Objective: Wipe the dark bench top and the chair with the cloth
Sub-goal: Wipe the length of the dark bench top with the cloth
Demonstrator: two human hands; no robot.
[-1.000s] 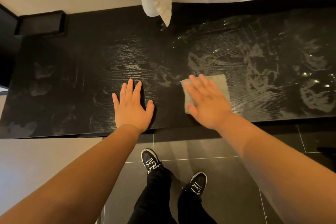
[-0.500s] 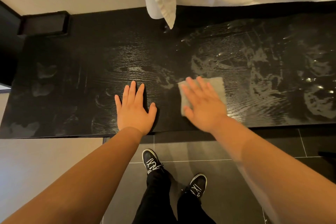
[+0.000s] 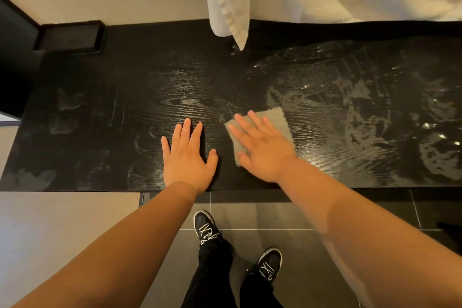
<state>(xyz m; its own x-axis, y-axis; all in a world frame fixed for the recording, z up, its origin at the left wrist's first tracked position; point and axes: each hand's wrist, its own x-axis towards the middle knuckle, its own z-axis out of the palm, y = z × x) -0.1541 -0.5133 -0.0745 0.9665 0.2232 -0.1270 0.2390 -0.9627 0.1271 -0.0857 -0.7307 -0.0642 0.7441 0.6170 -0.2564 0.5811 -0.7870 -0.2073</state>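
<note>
One dark bench top (image 3: 105, 97) spans the view; wet streaks cover its right half. White bedding (image 3: 230, 2) hangs over the far edge. Left hand (image 3: 187, 160): flat, fingers straight, palm on bare wood, holding nothing. Right hand (image 3: 265, 147): fingers straight, spread, pressing the grey cloth (image 3: 277, 120) flat just beside the left.

A: Left hand (image 3: 186, 157)?
B: I've got it flat, palm down, fingers straight, thumb out.
A: Right hand (image 3: 263, 149)?
B: Flat too, palm down, fingers spread, pointing up-left.
A: Arms?
B: My left arm (image 3: 120, 247) and right arm (image 3: 367, 230) are bare, stretched forward.
</note>
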